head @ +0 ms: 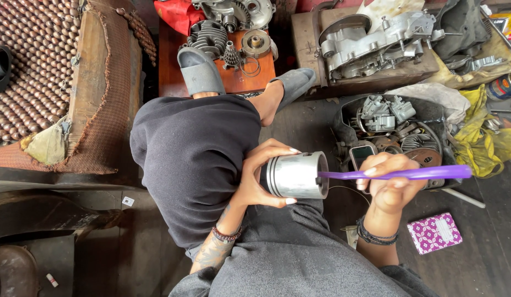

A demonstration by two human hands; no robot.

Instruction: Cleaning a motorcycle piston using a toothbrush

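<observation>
Left hand point(259, 175) wrapped around a silver piston point(297, 175), gripping it sideways above the lap, ringed crown toward the palm, open skirt facing right. Right hand point(390, 184) closed on a purple toothbrush point(398, 174), handle sticking out to the right, head end pressed at the piston's open rim. Beaded bracelets on both wrists. Just beyond the hands, a black tub of engine parts point(390, 124) on the floor; farther off, a metal engine casing point(376, 38) on a wooden block. Near the right forearm, a small purple patterned box point(434, 232)
</observation>
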